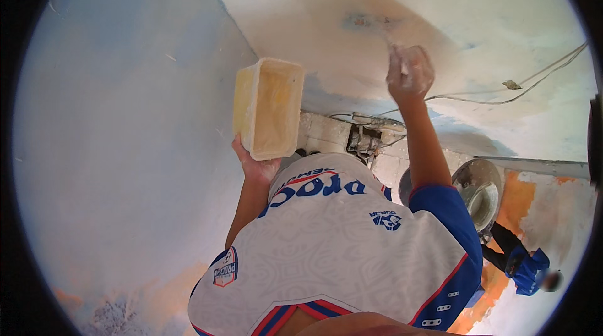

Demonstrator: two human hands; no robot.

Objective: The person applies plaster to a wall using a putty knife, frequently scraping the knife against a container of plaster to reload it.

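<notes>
Overhead, the left hand (254, 163) gripped a yellow tub (269, 106) close, while the right hand (409, 73) clamped a plaster-caked tool (394, 44) against the wall (477, 15).

Left hand (256, 165): holds up a yellowish plastic tub (270, 107).
Right hand (409, 74): closed, pressed against the white wall (477, 15), wires (534, 78) beside it.

Yellow tub (269, 107), pale-blue wall (125, 147)
</notes>
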